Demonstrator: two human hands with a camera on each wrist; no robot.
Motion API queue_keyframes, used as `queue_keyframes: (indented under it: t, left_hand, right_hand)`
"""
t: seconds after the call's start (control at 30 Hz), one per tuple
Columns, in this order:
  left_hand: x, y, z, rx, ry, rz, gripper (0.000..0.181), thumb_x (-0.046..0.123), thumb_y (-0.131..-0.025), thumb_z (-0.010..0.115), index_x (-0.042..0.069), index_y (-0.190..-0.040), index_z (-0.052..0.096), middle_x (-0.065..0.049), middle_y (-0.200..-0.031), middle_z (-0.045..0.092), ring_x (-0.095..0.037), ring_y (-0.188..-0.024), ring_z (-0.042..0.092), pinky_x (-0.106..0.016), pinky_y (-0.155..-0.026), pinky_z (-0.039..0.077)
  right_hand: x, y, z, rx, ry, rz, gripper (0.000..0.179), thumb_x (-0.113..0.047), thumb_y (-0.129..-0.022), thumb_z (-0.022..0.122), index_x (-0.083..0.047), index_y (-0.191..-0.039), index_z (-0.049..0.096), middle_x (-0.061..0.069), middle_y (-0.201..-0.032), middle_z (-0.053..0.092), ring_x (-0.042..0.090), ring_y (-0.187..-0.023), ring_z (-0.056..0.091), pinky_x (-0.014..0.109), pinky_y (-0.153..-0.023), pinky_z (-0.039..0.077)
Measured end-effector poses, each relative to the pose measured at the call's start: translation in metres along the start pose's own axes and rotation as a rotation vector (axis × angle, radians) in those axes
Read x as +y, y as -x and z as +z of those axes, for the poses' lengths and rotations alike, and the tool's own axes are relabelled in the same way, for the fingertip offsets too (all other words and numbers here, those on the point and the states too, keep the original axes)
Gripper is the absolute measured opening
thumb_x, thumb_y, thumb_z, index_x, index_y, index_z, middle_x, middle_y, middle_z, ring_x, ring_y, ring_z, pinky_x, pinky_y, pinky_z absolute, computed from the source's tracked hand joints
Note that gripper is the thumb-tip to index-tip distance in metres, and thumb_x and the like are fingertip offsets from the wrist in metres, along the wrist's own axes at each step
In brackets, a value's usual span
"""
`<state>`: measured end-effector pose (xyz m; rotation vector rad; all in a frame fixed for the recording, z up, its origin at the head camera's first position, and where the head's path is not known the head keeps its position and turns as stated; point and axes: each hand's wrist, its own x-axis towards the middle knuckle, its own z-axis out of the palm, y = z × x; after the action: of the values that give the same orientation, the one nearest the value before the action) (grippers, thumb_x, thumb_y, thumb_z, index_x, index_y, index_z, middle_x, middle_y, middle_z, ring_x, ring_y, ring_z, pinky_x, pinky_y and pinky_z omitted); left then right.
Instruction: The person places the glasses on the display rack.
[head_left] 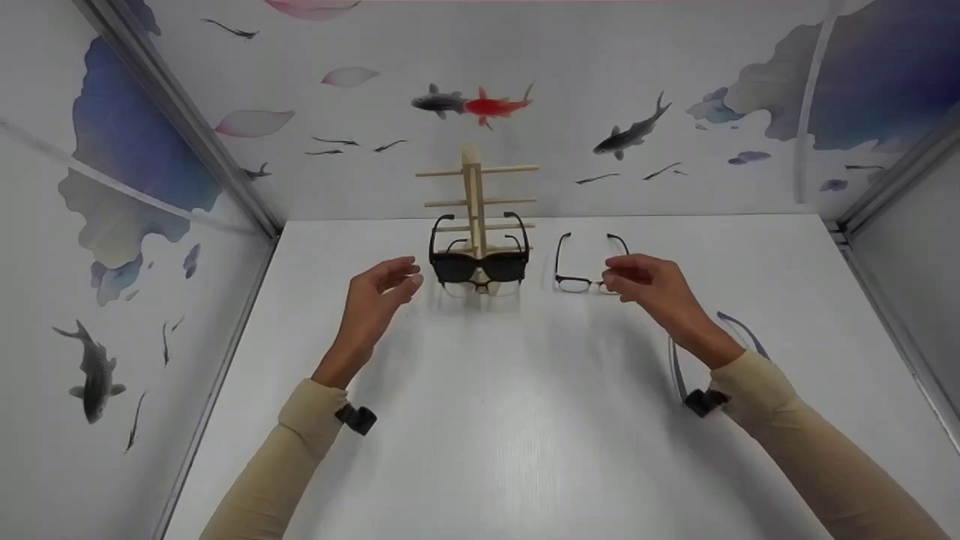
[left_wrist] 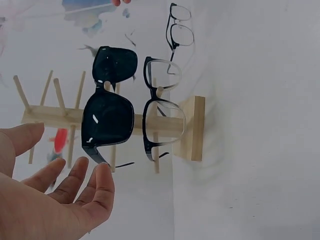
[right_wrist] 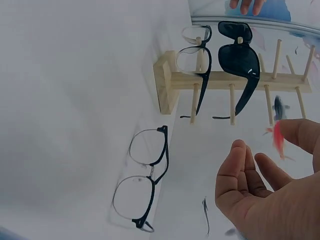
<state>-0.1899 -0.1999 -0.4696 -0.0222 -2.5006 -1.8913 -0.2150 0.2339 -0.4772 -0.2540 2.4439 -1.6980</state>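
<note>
A wooden display stand (head_left: 472, 187) with rows of pegs carries black sunglasses (head_left: 503, 268). Below them on the same stand sits a pair of dark-topped clear glasses (left_wrist: 147, 131). My left hand (head_left: 379, 292) hovers just left of the sunglasses, fingers loosely bent and holding nothing; in the left wrist view its fingertips come close to a sunglasses temple. To the stand's right, other black-rimmed clear glasses (right_wrist: 151, 197) rest on the table with their temples unfolded. My right hand (head_left: 652, 289) is above them, partly covering them in the head view. Its relaxed fingers hold nothing.
Under my right forearm lies another pair of glasses with grey-blue temples (head_left: 679, 371), mostly hidden by the arm. The white table (head_left: 480, 450) meets printed panels (head_left: 360, 180) with fish and petals at the back and left. Metal frame bars (head_left: 225, 180) run along the corners.
</note>
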Motion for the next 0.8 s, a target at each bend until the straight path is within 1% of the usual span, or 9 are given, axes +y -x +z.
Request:
queue_keyframes:
  t: [0.1,0.23,0.3,0.47,0.53,0.6,0.63,0.73,0.8]
  left_hand:
    - [0.0,0.005,0.003,-0.012,-0.015,0.012,0.046,0.023,-0.108,0.075,0.008,-0.15,0.067,-0.01,-0.142,0.072,-0.026,-0.135,0.065,-0.048,-0.114,0.054]
    - [-0.001,0.014,0.009,-0.025,-0.031,0.015,0.046,0.023,-0.107,0.076,0.009,-0.15,0.067,-0.01,-0.142,0.072,-0.027,-0.136,0.064,-0.051,-0.117,0.051]
    - [-0.001,0.018,0.013,-0.035,-0.029,0.014,0.046,0.024,-0.107,0.076,0.009,-0.15,0.068,-0.009,-0.141,0.072,-0.027,-0.135,0.064,-0.051,-0.117,0.051]
    - [-0.002,0.026,0.024,-0.053,-0.008,0.033,0.046,0.024,-0.107,0.077,0.007,-0.149,0.068,-0.013,-0.141,0.072,-0.027,-0.134,0.064,-0.052,-0.115,0.052]
    - [-0.002,0.029,0.029,-0.065,-0.002,0.043,0.045,0.023,-0.106,0.077,0.007,-0.148,0.069,-0.014,-0.141,0.072,-0.026,-0.133,0.064,-0.053,-0.115,0.053]
    - [-0.002,0.032,0.033,-0.084,0.002,0.052,0.045,0.024,-0.106,0.078,0.008,-0.147,0.069,-0.01,-0.139,0.073,-0.025,-0.131,0.065,-0.052,-0.114,0.054]
    - [-0.002,0.033,0.036,-0.093,0.004,0.055,0.044,0.024,-0.106,0.078,0.009,-0.147,0.07,-0.008,-0.139,0.074,-0.025,-0.131,0.065,-0.052,-0.114,0.054]
    - [-0.003,0.035,0.043,-0.125,0.003,0.058,0.044,0.024,-0.106,0.078,0.009,-0.146,0.07,-0.005,-0.139,0.073,-0.024,-0.131,0.066,-0.052,-0.113,0.054]
    - [-0.004,0.037,0.048,-0.141,0.001,0.055,0.044,0.024,-0.106,0.077,0.008,-0.147,0.069,-0.008,-0.14,0.073,-0.025,-0.131,0.066,-0.052,-0.114,0.054]
  right_hand:
    - [0.004,0.009,-0.01,0.01,0.023,-0.01,0.044,-0.023,-0.11,0.071,0.003,-0.145,0.066,0.024,-0.137,0.07,0.01,-0.111,0.071,0.021,-0.09,0.06]
    - [0.008,0.02,-0.024,0.029,0.059,-0.01,0.045,-0.026,-0.111,0.071,0.002,-0.145,0.066,0.021,-0.134,0.071,0.013,-0.111,0.071,0.021,-0.091,0.06]
    - [0.012,0.025,-0.03,0.046,0.088,-0.004,0.045,-0.029,-0.11,0.071,0.001,-0.145,0.067,0.018,-0.133,0.072,0.013,-0.11,0.071,0.021,-0.091,0.061]
    - [0.02,0.037,-0.044,0.071,0.138,-0.001,0.047,-0.032,-0.111,0.071,0.001,-0.144,0.067,0.018,-0.134,0.071,0.012,-0.108,0.072,0.021,-0.091,0.061]
    - [0.023,0.042,-0.05,0.073,0.142,-0.004,0.047,-0.032,-0.111,0.07,0.001,-0.145,0.067,0.019,-0.135,0.071,0.012,-0.11,0.072,0.02,-0.091,0.061]
    - [0.026,0.048,-0.056,0.085,0.156,-0.004,0.046,-0.032,-0.111,0.07,0.0,-0.145,0.067,0.018,-0.135,0.07,0.01,-0.11,0.072,0.018,-0.09,0.06]
    - [0.027,0.051,-0.059,0.092,0.163,-0.004,0.046,-0.031,-0.112,0.069,0.0,-0.145,0.067,0.018,-0.135,0.07,0.007,-0.109,0.072,0.017,-0.09,0.059]
    - [0.034,0.059,-0.068,0.114,0.179,-0.001,0.046,-0.031,-0.112,0.069,0.001,-0.146,0.066,0.01,-0.133,0.072,0.002,-0.107,0.071,0.016,-0.089,0.059]
    - [0.038,0.063,-0.072,0.125,0.178,0.001,0.047,-0.03,-0.112,0.069,0.002,-0.146,0.066,0.003,-0.13,0.072,0.001,-0.108,0.071,0.015,-0.089,0.059]
